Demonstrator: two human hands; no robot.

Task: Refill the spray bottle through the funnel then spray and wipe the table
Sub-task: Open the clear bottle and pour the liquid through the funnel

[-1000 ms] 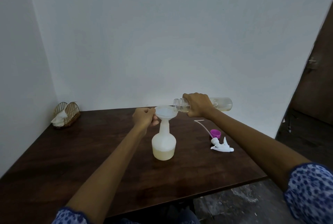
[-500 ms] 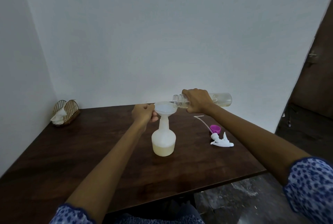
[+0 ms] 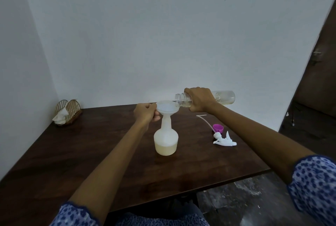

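Right hand [image 3: 199, 99] grips the clear bottle [image 3: 225, 97], lying nearly level, mouth pointing left over the funnel [image 3: 166, 107]. Left hand [image 3: 145, 113] pinches the funnel's rim atop the upright spray bottle [image 3: 165, 139].

Dark brown wooden table [image 3: 91, 153], translucent white spray bottle [image 3: 166, 137] with pale yellow liquid, white funnel [image 3: 166, 107], clear refill bottle [image 3: 225, 97], purple cap [image 3: 218, 127], white trigger head [image 3: 224, 139], blue floral-print sleeves [image 3: 316, 185], gold wire holder [image 3: 70, 109]

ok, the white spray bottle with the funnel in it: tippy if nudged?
Probably fairly stable: the spray bottle has a wide base and liquid only in its bottom part, so the weight sits low. The funnel in its narrow neck looks likelier to shift, which may be why the left hand pinches its rim.
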